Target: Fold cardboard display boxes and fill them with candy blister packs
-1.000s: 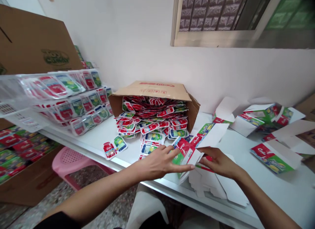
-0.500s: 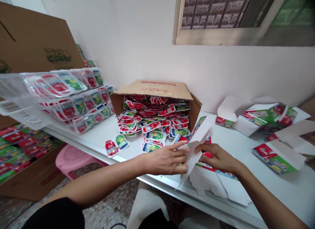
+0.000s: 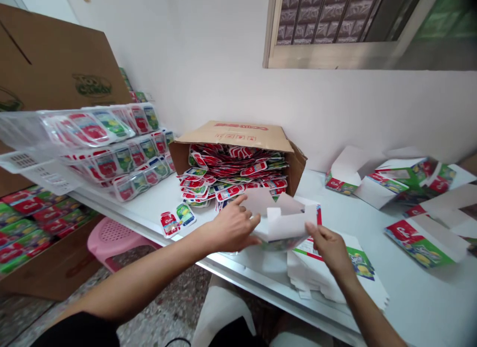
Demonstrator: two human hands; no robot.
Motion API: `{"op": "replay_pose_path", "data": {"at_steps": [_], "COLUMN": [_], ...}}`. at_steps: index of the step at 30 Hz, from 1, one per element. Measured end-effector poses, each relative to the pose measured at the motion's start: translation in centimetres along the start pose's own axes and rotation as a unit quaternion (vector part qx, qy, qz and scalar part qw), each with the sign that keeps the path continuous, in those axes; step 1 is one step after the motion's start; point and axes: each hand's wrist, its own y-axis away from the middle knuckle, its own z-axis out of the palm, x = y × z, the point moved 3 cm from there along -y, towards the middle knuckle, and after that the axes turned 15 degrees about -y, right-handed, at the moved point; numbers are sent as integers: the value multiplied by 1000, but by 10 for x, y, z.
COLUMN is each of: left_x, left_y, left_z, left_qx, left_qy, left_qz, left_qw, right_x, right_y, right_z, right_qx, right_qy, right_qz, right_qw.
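Opened out since the earlier frame, the small carton [image 3: 285, 223] now stands as a half-formed box with its white inside toward the camera, where it was a nearly flat sheet. 2 white flaps stick up along its top, and a strip of red print shows at its right edge. The left hand [image 3: 233, 226] curls around its left side, fingers spread on a flap. The right hand [image 3: 330, 247] pinches its lower right corner. The carton sits just above the white table [image 3: 410, 297], over a stack of flat cartons [image 3: 328, 282], in front of a brown box [image 3: 238, 135] on its side spilling sachets [image 3: 231, 177].
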Motion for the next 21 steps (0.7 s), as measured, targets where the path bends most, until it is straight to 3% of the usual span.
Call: {"op": "replay_pose_path", "data": {"at_steps": [2, 5, 7, 10, 11, 13, 16, 19, 21], "left_x": [17, 43, 57, 73, 79, 97, 121, 127, 127], "left_y": [6, 16, 22, 27, 26, 21, 12, 6, 2], "left_z": [16, 42, 51, 48, 46, 43, 51, 65, 72], "left_qx": [-38, -80, -46, 57, 87, 112, 67, 16, 9], "left_qy": [44, 57, 65, 44, 28, 4, 1, 14, 29], "left_qz": [-19, -113, -197, -286, -273, -179, -49, -44, -43], "left_qw": [998, 989, 977, 956, 958, 977, 997, 999, 999], "right_x": [13, 27, 29, 25, 24, 22, 24, 28, 31], "right_y": [14, 30, 36, 37, 37, 34, 32, 35, 41], "right_z": [14, 25, 25, 25, 26, 29, 35, 41, 43], "right_qx": [-13, -55, -75, -81, -79, -71, -68, -67, -50], "right_qy": [46, 127, 174, 231, 247, 279, 342, 373, 354], "right_qz": [-8, -14, -11, -8, -8, -10, -10, 0, -12], "right_qw": [999, 990, 982, 970, 966, 957, 937, 925, 934]}}
